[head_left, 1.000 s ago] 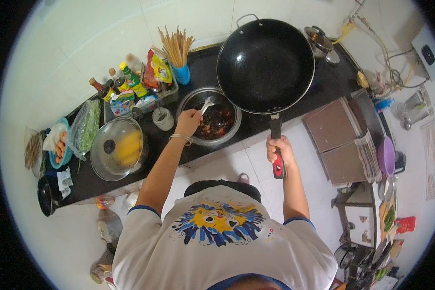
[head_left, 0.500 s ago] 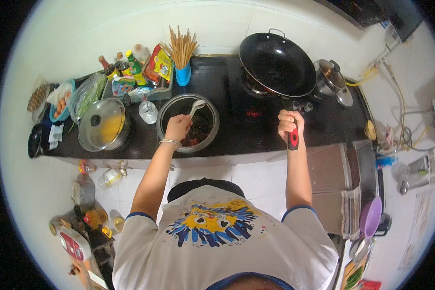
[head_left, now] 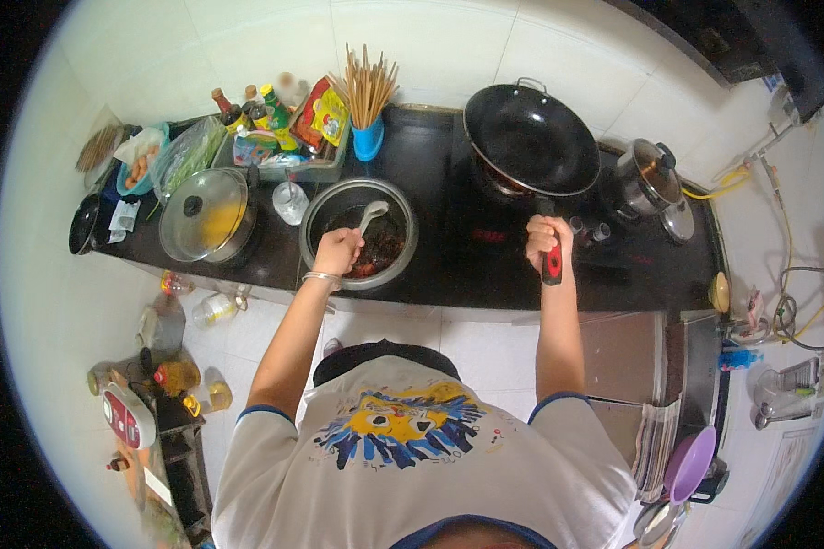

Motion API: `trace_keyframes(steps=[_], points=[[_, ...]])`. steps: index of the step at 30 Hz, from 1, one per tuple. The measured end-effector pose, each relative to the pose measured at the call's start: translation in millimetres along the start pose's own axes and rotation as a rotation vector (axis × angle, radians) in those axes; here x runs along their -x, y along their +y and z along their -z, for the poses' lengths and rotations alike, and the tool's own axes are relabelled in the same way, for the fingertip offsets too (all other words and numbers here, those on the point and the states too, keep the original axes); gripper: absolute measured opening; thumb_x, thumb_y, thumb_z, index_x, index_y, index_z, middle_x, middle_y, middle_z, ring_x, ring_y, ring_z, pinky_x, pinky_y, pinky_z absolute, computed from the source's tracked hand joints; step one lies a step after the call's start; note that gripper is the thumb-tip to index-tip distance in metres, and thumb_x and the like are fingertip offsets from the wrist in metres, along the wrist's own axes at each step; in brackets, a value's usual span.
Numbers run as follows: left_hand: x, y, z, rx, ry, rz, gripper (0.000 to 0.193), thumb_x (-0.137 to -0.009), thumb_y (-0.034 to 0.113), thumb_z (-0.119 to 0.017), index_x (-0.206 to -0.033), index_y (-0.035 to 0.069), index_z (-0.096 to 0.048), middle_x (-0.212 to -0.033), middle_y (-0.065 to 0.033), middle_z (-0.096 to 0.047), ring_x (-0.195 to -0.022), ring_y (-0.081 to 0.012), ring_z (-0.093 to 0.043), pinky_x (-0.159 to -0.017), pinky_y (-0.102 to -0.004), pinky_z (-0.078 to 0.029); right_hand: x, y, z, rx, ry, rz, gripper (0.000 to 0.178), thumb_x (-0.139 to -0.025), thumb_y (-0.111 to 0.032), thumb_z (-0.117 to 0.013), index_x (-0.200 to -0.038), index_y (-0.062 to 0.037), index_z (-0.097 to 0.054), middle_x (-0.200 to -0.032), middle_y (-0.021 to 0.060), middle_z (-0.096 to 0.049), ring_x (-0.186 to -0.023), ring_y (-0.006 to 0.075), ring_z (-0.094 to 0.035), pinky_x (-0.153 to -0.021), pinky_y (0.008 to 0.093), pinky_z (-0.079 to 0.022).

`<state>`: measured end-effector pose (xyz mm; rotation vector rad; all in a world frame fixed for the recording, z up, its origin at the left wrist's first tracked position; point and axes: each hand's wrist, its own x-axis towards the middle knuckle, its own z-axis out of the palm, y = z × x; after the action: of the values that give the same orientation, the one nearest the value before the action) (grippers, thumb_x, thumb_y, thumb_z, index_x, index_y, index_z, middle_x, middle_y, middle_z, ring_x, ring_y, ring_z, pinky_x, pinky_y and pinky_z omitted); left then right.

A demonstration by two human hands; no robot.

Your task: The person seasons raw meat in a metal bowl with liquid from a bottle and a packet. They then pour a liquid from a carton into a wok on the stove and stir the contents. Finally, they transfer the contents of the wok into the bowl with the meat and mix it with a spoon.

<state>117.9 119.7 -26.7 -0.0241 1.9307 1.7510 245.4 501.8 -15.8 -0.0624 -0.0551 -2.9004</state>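
My left hand (head_left: 341, 251) is closed round the handle of a pale spoon (head_left: 374, 214), above a round metal pot (head_left: 406, 258). The spoon's bowl end points up and away, over the far right part of the pot. Dark contents with a reddish patch lie inside. My right hand (head_left: 549, 242) grips the black-and-red handle of a large black wok (head_left: 533, 137). Its inside shows dark and shiny, and it sits tilted over a stove burner, with a reddish glow under its near left edge.
Left of the pot stand a jar (head_left: 289, 203) and a glass-lidded pan (head_left: 192, 229) with yellow food. Behind are a blue chopstick holder (head_left: 367, 142) and a bin of bottles and packets (head_left: 316, 169). A lidded steel pot (head_left: 648, 178) stands right of the wok.
The whole view has shifted a little. The wok sits slightly nearer to me, with its handle still in my right hand. The spoon's bowl has come slightly nearer over the pot.
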Motion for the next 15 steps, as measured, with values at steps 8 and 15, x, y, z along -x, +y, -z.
trace_keyframes(steps=[8,15], points=[[-9,-4,-2,0.104,-0.056,0.057,0.015,-0.09,0.016,-0.048,-0.082,0.005,-0.055,-0.059,0.0033,-0.046,-0.045,-0.005,-0.036,-0.037,-0.0201,-0.025,-9,8,-5,0.247,0.282,0.156,0.066,-0.08,-0.064,-0.048,-0.088,0.0011,-0.051,-0.067,0.0066,-0.046,-0.056,0.0178,-0.048,-0.055,0.0284,-0.047],[-10,-8,13,-0.015,-0.08,-0.044,0.012,-0.089,0.009,-0.048,-0.083,0.002,-0.055,-0.061,0.0014,-0.049,-0.046,-0.0059,-0.042,-0.037,-0.0207,-0.033,17,53,46,0.25,0.67,0.342,0.064,-0.087,-0.058,-0.036,-0.091,0.0014,-0.057,-0.063,0.003,-0.053,-0.056,0.0185,-0.05,-0.058,0.0307,-0.047]])
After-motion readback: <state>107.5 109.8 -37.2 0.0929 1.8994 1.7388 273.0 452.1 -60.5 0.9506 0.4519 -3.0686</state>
